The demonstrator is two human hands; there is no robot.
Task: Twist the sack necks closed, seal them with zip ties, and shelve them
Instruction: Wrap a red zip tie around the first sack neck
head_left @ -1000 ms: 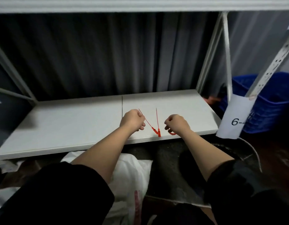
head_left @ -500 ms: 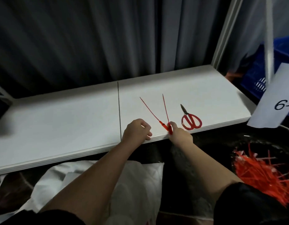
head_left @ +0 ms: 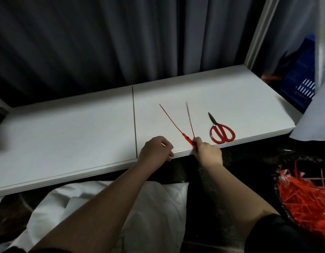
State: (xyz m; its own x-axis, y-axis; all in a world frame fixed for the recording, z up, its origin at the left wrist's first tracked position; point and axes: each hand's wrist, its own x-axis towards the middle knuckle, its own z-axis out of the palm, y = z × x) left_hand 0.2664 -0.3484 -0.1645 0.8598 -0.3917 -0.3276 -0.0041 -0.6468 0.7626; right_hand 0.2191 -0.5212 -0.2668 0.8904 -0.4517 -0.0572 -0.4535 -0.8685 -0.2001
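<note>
Red zip ties [head_left: 190, 123], thin, splayed apart

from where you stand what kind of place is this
Probably a storeroom or packing area: a white metal-framed shelf, a blue crate behind a paper bay label, and a bin of red zip ties beside a white sack on the floor.

Dim light. Grey pleated curtain [head_left: 103, 42] fills the upper frame behind my white board [head_left: 66, 134]. White upright post [head_left: 258, 31] upper right.
</note>
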